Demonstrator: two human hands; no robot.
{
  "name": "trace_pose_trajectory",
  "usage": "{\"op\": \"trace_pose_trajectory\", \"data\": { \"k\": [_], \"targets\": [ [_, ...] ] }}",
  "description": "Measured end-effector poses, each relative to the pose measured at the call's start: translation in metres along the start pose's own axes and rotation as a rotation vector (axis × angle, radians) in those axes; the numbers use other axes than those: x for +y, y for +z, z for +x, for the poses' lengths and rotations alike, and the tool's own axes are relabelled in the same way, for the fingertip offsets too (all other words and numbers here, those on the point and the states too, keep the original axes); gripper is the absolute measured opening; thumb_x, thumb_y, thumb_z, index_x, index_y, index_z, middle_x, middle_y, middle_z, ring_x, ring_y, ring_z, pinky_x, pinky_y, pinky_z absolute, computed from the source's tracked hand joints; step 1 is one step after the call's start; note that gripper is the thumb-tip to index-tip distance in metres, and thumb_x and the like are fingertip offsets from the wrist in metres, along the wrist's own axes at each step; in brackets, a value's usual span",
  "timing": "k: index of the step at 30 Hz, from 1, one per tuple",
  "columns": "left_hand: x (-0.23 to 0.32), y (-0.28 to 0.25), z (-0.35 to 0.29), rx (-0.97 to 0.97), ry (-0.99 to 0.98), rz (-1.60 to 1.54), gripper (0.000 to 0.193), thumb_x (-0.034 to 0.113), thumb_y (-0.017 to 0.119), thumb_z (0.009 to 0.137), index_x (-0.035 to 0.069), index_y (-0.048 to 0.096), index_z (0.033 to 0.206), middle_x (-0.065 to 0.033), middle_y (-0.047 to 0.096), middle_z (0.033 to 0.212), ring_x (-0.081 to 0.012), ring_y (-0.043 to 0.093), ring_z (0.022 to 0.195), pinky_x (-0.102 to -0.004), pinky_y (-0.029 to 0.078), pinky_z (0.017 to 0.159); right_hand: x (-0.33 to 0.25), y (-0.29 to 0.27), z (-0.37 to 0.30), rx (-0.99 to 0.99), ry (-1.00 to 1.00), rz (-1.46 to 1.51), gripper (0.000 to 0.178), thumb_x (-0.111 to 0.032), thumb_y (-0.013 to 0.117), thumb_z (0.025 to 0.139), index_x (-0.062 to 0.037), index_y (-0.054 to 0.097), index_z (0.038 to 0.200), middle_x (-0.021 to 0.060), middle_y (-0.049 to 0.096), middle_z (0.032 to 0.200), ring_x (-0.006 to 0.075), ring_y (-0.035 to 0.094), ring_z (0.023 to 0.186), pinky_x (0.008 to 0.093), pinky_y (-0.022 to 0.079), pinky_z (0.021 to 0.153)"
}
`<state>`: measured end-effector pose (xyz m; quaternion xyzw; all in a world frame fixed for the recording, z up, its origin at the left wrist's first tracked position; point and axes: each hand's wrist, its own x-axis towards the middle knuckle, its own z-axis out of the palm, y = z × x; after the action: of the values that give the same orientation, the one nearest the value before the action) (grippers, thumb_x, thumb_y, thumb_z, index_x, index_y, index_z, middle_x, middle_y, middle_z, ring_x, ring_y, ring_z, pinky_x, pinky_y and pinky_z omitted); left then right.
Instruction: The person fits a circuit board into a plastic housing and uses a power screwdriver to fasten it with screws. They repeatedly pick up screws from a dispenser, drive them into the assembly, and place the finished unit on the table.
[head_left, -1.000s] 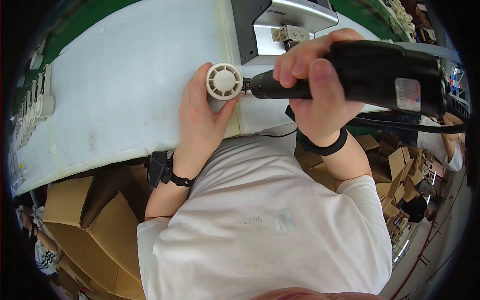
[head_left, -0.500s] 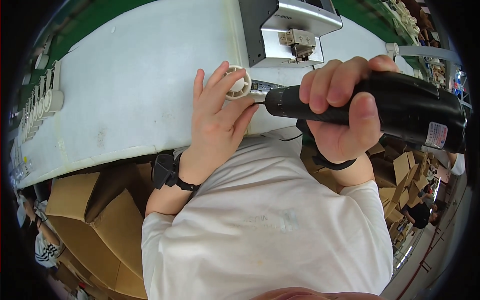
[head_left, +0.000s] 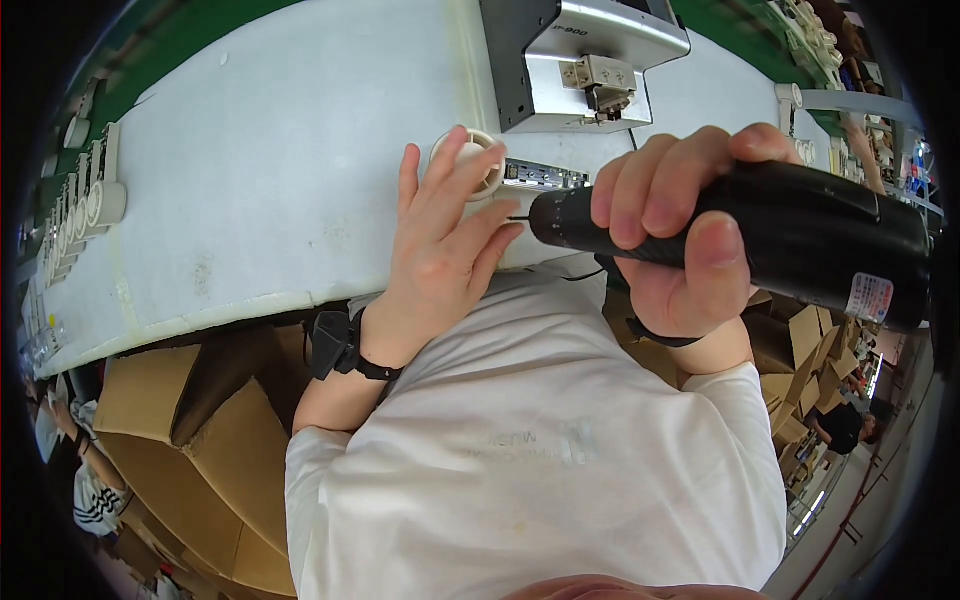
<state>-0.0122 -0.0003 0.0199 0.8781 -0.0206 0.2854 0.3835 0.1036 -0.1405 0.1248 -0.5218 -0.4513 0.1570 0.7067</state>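
Observation:
My right hand [head_left: 690,235] is wrapped round a black electric screwdriver [head_left: 815,235], its thin bit pointing left. At the bit's tip, my left hand [head_left: 440,245] brings thumb and index finger together in a pinch. Whatever lies between those fingertips is too small to make out. The other left fingers are spread over a white round part [head_left: 482,150] with a ringed rim, lying on the table [head_left: 270,150]. From that part a narrow strip with circuit-board-like details [head_left: 545,175] runs right, partly hidden by the screwdriver and my right hand.
A silver and black machine [head_left: 590,75] stands beyond my hands. Several white parts with round ends [head_left: 105,203] line the table's left side. An open cardboard box [head_left: 200,450] is below the table edge at left; more cartons [head_left: 815,350] lie at right. Other people are in the background.
The screwdriver's rear end and my right hand have dipped slightly. My left fingertips have shifted a little to the right and toward me, still at the bit's tip.

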Motion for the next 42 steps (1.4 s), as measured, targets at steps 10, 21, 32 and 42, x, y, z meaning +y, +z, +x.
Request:
{"op": "trace_pose_trajectory", "data": {
  "k": [10, 21, 32, 42],
  "targets": [
    [-0.019, 0.009, -0.005, 0.089, -0.24, -0.136, 0.076, 0.005, 0.078, 0.081, 0.003, 0.039, 0.146, -0.0202, 0.043, 0.149, -0.0375, 0.048, 0.134, -0.041, 0.044, 0.106, 0.029, -0.008, 0.005, 0.167, -0.057, -0.032, 0.041, -0.016, 0.057, 0.094, -0.0127, 0.042, 0.133, 0.0067, 0.052, 0.082, 0.0185, 0.051, 0.066, 0.0395, 0.049, 0.063],
    [-0.021, 0.01, -0.004, 0.057, -0.286, -0.13, 0.071, 0.005, 0.077, 0.082, 0.003, 0.042, 0.144, -0.0172, 0.055, 0.135, -0.0325, 0.059, 0.118, -0.04, 0.05, 0.097, 0.038, -0.007, 0.005, 0.191, -0.036, -0.02, 0.038, -0.014, 0.058, 0.095, -0.0112, 0.043, 0.13, 0.0076, 0.053, 0.082, 0.0194, 0.052, 0.066, 0.041, 0.05, 0.064],
    [-0.022, 0.01, -0.006, 0.054, -0.285, -0.148, 0.072, 0.003, 0.078, 0.079, 0.001, 0.041, 0.141, -0.0222, 0.055, 0.132, -0.0408, 0.059, 0.115, -0.0432, 0.052, 0.092, 0.048, -0.004, 0.007, 0.114, -0.108, -0.017, 0.034, -0.009, 0.059, 0.095, -0.0096, 0.044, 0.125, 0.0091, 0.056, 0.081, 0.019, 0.052, 0.063, 0.0393, 0.05, 0.061],
    [-0.018, 0.008, -0.002, 0.06, -0.25, -0.079, 0.069, 0.004, 0.078, 0.08, 0.001, 0.043, 0.14, -0.0221, 0.056, 0.129, -0.0407, 0.06, 0.111, -0.0431, 0.052, 0.091, 0.043, 0.009, 0.008, 0.066, -0.087, -0.273, 0.029, -0.006, 0.061, 0.093, -0.0021, 0.043, 0.116, 0.0095, 0.057, 0.079, 0.018, 0.053, 0.061, 0.0373, 0.05, 0.059]
  ]
}}
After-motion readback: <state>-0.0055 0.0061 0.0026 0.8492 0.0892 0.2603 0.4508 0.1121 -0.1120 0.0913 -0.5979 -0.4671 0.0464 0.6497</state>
